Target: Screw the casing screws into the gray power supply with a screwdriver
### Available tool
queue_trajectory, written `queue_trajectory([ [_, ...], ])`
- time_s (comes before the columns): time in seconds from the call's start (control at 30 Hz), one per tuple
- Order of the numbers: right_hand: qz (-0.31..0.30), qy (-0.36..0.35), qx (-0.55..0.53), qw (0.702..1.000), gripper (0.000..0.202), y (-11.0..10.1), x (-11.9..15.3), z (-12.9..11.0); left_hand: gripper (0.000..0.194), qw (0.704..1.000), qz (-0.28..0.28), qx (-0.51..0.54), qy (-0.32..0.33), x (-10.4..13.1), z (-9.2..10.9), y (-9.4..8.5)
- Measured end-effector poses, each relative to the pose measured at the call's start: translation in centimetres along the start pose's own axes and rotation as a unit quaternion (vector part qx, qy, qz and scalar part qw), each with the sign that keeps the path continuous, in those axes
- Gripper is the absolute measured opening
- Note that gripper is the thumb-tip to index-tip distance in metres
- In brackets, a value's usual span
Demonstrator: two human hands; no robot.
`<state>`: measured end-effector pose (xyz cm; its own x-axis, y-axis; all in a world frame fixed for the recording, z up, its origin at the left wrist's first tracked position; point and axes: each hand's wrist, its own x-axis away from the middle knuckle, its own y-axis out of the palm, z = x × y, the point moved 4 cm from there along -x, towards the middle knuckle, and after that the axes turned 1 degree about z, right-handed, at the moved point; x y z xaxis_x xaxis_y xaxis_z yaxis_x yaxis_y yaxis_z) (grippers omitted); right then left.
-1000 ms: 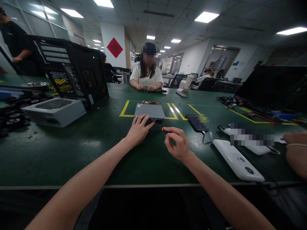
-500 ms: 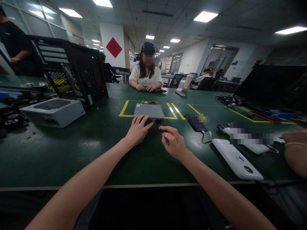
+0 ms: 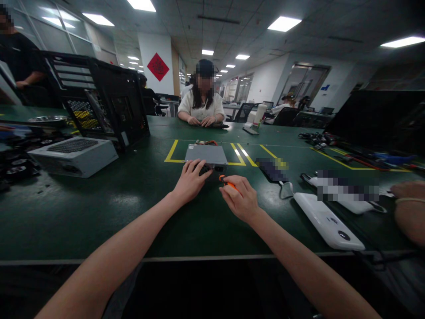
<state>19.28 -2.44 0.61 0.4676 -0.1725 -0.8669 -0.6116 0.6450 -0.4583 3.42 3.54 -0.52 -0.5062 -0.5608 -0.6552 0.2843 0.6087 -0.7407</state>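
A grey computer power supply [image 3: 207,153] lies flat on the green table, its socket side facing me. My left hand [image 3: 190,180] rests on its near left edge with fingers spread, some on top and one stretched along the near face. My right hand [image 3: 241,199] is closed around a screwdriver [image 3: 231,185] with an orange and black handle, just in front of the unit's near right corner. I cannot make out the screwdriver's tip or whether it touches the unit.
On the left stand a black computer case [image 3: 99,97] and a larger power supply [image 3: 75,155]. To the right lie a phone [image 3: 270,170] and white power banks [image 3: 327,219] with cables. Yellow tape [image 3: 171,153] marks the table [image 3: 133,230]. A person [image 3: 201,104] sits opposite; another's arm [image 3: 411,212] is at right.
My right hand has shifted slightly, its fingers turning a little on the screwdriver, and more of the orange handle shows. My left hand and the power supply have stayed in place.
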Motion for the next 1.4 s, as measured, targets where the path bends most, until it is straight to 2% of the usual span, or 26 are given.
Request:
queue_trajectory([
  [0.17,0.008,0.017,-0.051,0.999,0.041,0.01,0.00,0.16,0.043,1.000,-0.002,-0.020,0.006,0.01,0.01,0.01],
  [0.33,-0.023,-0.009,-0.048,0.999,0.034,0.36,-0.12,-0.13,0.044,1.000,-0.007,-0.028,0.012,0.00,0.06,0.01],
  [0.47,-0.002,0.024,-0.064,0.998,0.038,0.10,-0.15,0.13,0.044,0.999,-0.011,-0.033,0.011,-0.04,0.03,0.04],
  [0.6,-0.025,-0.008,-0.043,0.999,0.034,0.18,-0.18,-0.19,0.043,1.000,-0.012,-0.025,0.011,0.00,0.02,0.01],
  [0.73,-0.008,0.020,-0.062,0.998,0.038,0.10,-0.18,-0.01,0.043,1.000,-0.009,-0.018,0.008,0.04,-0.03,0.01],
  [0.9,-0.035,0.001,-0.056,0.998,0.035,0.21,-0.26,-0.22,0.043,1.000,-0.012,-0.017,0.008,0.04,-0.04,0.12],
  [1.0,-0.015,0.028,-0.057,0.998,0.037,-0.02,-0.33,-0.11,0.043,1.000,-0.012,-0.020,0.007,0.03,-0.04,0.13],
  [1.13,-0.025,0.006,-0.032,0.999,0.031,0.03,-0.34,-0.29,0.043,1.000,-0.014,-0.019,0.010,0.03,-0.02,0.13],
  [1.27,-0.006,0.028,-0.067,0.997,0.038,-0.04,-0.29,-0.05,0.043,1.000,-0.010,-0.010,0.009,0.01,-0.05,0.08],
  [1.4,-0.016,0.012,-0.035,0.999,0.033,-0.01,-0.20,-0.18,0.043,1.000,-0.016,-0.020,0.011,-0.01,-0.04,0.10],
])
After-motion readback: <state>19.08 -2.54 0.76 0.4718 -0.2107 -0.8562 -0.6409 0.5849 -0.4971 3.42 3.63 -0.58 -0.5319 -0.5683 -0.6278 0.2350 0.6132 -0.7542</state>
